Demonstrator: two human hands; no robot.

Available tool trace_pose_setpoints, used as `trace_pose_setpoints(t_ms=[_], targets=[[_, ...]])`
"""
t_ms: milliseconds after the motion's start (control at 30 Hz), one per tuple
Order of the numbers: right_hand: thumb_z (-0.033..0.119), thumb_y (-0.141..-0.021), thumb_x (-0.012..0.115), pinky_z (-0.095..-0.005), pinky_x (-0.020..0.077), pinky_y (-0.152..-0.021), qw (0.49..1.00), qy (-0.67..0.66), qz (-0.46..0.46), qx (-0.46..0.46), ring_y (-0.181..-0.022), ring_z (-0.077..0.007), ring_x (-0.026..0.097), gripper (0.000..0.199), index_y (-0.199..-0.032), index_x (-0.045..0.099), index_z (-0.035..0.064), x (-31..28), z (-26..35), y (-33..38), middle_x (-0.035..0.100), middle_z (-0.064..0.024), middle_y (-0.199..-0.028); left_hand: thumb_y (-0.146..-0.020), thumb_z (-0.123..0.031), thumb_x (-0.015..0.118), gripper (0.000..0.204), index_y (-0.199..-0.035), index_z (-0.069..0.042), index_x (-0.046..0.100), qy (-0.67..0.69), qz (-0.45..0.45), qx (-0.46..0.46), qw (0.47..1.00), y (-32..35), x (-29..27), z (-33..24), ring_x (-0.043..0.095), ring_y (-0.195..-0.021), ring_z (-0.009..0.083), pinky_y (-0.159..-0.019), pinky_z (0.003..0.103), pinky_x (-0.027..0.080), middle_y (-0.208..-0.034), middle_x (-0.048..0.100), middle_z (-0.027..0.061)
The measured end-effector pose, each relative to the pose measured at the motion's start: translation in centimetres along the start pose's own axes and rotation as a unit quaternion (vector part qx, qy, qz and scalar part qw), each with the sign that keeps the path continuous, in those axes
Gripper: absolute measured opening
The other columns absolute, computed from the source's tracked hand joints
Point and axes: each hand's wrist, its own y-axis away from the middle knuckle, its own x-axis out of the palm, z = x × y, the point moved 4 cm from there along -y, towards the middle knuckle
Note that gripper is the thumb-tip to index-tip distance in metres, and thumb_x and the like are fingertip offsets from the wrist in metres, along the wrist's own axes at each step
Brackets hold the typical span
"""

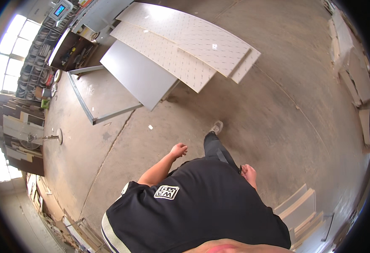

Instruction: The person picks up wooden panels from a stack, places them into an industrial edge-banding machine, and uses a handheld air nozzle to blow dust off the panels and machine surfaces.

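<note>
- Left hand (pixel 178 150): loosely curled into a fist, holding nothing — it hangs in front of the black shirt (pixel 193 206), above the bare concrete floor (pixel 269 105).
- Right hand (pixel 249 173): at the person's side against the dark trouser leg (pixel 214 147); fingers bent inward, nothing seen in its grip (the palm side is turned away).
- One grey shoe (pixel 216 126) is forward on the floor, pointing toward the stacked panels.
- Nearest work ahead: a grey flat panel (pixel 140 76) lying on a metal frame (pixel 88 105), with two pale perforated boards (pixel 185 46) overlapping its far edge — all well apart from both hands.
- A crack (pixel 109 152) runs across the floor from the frame's corner toward the lower left.
- Lower right: a stack of light board offcuts (pixel 303 211) just beside the person.
- Far left: shelving (pixel 33 59) near bright windows, and a dark bench (pixel 73 50) carrying small tools.
</note>
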Motion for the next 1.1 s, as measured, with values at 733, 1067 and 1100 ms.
trace_pose_setpoints(t_ms=[733,1067,1100], targets=[[0.032,-0.100,0.060,-0.0331,0.0503,-0.052,0.946,0.186,-0.230,0.132,-0.061,-0.0175,0.063,0.030,-0.096,0.065,0.0028,18.5,10.6,3.4,0.069,-0.0095,-0.078,-0.100,-0.028,0.059,0.022,-0.104,-0.007,0.063,0.199,0.000,-0.086,0.976,-52.6,-14.3,-36.4,0.065,-0.070,0.0167,-0.063,0.032,0.051,-0.086,0.071,0.0052],[0.025,-0.099,0.060,-0.0325,0.0566,-0.066,0.946,0.202,-0.178,0.179,-0.069,-0.0175,0.066,0.030,-0.118,0.066,0.0027,36.0,16.8,5.7,0.071,-0.0103,-0.091,-0.098,-0.032,0.066,0.053,-0.138,-0.002,0.048,0.380,-0.052,-0.142,0.913,-67.5,-16.6,-47.0,0.059,-0.118,0.0290,-0.099,0.044,0.051,-0.133,0.058,0.0138],[0.026,-0.100,0.060,-0.0304,0.0567,-0.067,0.951,0.137,-0.204,0.190,-0.068,-0.0162,0.065,0.033,-0.119,0.065,0.0005,37.3,17.2,5.9,0.071,-0.0103,-0.091,-0.097,-0.032,0.068,0.052,-0.137,-0.003,0.050,0.392,-0.043,-0.144,0.908,-67.6,-16.1,-46.9,0.059,-0.117,0.0289,-0.100,0.045,0.050,-0.131,0.059,0.0128]])
